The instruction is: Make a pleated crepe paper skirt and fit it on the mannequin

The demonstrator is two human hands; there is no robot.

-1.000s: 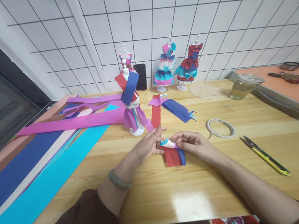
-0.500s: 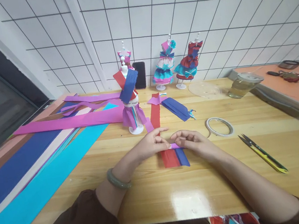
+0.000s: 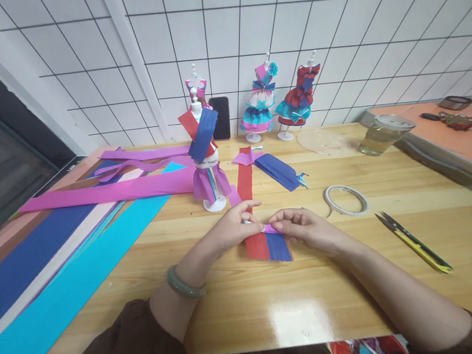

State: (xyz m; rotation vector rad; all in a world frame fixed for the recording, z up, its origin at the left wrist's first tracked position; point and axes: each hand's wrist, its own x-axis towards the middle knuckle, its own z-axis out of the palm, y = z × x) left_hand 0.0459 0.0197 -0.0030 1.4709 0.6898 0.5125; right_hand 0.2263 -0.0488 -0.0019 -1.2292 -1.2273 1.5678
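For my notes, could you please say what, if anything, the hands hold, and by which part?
The left hand and right hand pinch a red-and-blue piece by its pink upper edge.

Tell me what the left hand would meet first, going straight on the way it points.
Probably the right hand: the left hand points toward its fingertips, with the pinkish-purple paper strip spanning the narrow gap. Depth is hard to judge.

table [image 3: 221, 320]: glossy wood | held red strip [image 3: 256, 248]: matt, papery | bangle [image 3: 185, 284]: smooth, stone-like | snips [image 3: 417, 247]: metal blades
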